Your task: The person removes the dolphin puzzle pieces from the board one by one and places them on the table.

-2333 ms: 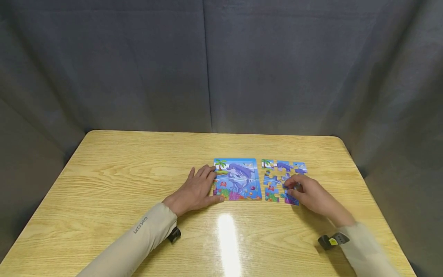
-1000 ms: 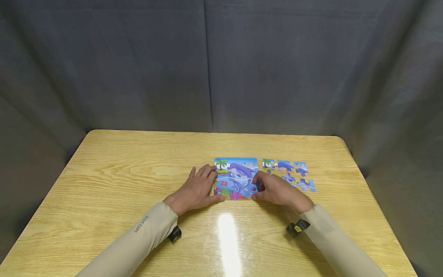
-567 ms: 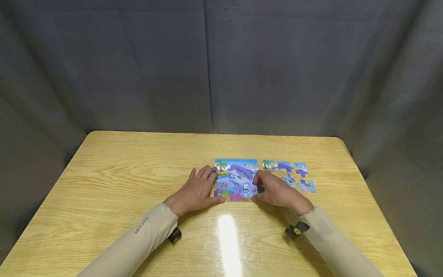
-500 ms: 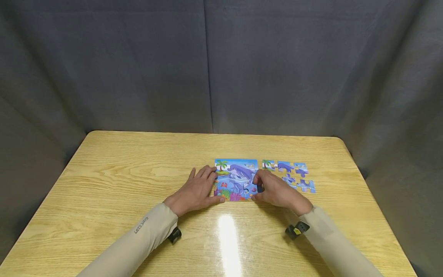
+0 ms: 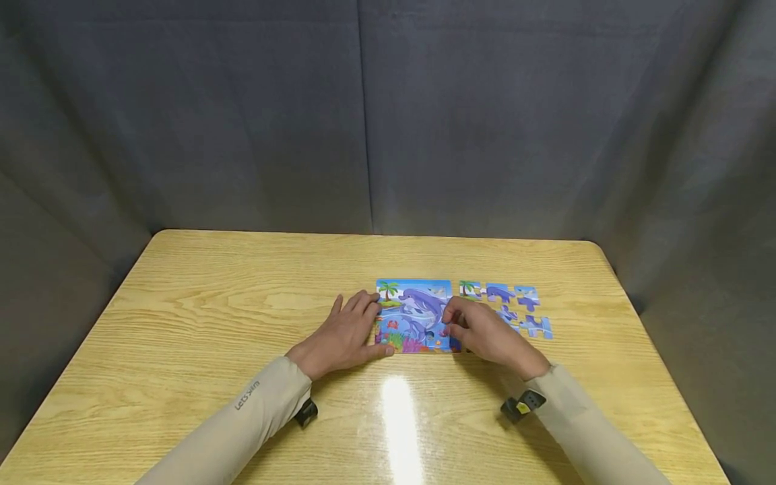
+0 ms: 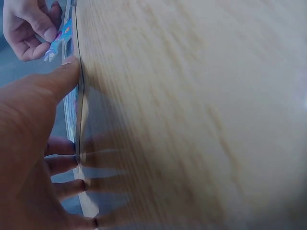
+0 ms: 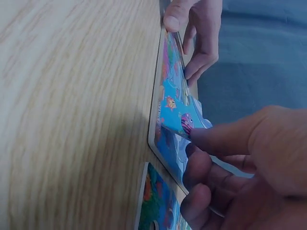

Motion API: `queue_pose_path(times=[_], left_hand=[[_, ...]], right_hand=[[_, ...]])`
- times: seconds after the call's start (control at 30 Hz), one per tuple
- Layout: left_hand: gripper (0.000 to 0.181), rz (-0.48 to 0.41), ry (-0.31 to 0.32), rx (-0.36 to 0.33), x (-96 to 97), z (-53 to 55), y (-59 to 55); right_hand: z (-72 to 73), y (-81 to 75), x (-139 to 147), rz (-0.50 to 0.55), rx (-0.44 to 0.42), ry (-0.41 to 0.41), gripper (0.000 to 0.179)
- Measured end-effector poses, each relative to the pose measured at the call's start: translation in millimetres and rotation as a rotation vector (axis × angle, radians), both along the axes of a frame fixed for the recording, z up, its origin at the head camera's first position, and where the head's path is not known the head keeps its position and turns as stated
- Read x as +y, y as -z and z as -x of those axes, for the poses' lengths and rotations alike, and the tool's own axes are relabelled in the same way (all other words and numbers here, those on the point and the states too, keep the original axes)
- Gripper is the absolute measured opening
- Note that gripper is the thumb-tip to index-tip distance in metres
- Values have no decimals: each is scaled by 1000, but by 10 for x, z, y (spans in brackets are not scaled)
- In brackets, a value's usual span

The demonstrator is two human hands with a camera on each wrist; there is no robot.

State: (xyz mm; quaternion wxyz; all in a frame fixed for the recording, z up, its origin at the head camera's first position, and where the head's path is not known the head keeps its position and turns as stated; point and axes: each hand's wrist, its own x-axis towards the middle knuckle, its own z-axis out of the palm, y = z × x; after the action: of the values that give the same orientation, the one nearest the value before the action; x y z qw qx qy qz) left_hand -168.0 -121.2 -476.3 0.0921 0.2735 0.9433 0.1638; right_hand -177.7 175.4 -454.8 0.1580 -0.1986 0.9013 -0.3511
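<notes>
Grey cloth hung behind a wooden bench point(image 5: 212, 316) that carried a dolphin puzzle board point(image 5: 414, 296) near its middle. Loose puzzle pieces point(image 5: 515, 306) lay just beside the board on its right, flat on the wood. The left hand point(image 5: 342, 333) rested flat against the board's left edge, fingers spread and straight, with the thumb point(image 6: 57, 81) set against the near corner. The right hand point(image 5: 485, 333) was at the board's right lower corner, where thumb and forefinger pinched a single puzzle piece point(image 7: 184, 120); in the right wrist view that piece stood tilted, its far edge down on the board and its near edge lifted. Both sleeves point(image 5: 242, 417) were beige, each with a dark wrist strap.
</notes>
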Motion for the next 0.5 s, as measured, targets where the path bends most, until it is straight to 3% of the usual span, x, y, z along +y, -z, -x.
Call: queue_pose_path(times=[0.27, 0.5], left_hand=[[82, -3, 6, 10, 6, 3, -9], [83, 6, 4, 14, -4, 5, -5]], right_hand=[[-19, -35, 85, 52, -2, 3, 9], [-14, -95, 189, 16, 62, 26, 5]])
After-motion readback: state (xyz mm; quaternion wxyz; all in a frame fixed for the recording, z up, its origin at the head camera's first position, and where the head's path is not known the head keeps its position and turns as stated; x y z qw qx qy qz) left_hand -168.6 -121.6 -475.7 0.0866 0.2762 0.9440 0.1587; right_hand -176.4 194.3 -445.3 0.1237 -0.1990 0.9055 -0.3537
